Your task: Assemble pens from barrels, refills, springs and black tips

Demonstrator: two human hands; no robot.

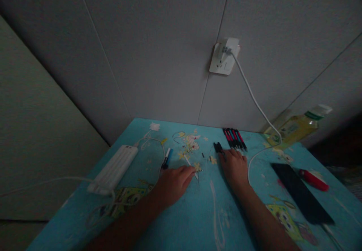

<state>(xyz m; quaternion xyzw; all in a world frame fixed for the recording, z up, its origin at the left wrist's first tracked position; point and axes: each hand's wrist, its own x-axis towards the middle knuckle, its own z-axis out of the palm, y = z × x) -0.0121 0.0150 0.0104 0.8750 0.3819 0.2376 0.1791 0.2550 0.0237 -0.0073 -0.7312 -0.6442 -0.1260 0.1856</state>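
Observation:
My left hand (175,181) rests low over the table, its fingers pressed together at a thin white rod (187,159) that looks like a pen refill. The rod slants under the fingertips. Beside the knuckles lie a blue-and-white pen (169,156) and a dark piece (164,166). Further right, my right hand (234,166) is curled over two short black pen parts (217,147), with the fingertips closed on their near ends. A small black piece (203,155) lies between the hands. Behind the right hand is a row of black, red and teal pens (234,138).
A white power strip (114,168) with cables lies left. At right are a black phone-like slab (301,192), a red-handled object (313,180) and a tilted bottle of yellow liquid (296,128). A white cable (256,100) hangs from the wall socket (223,60) onto the patterned blue tablecloth (181,228).

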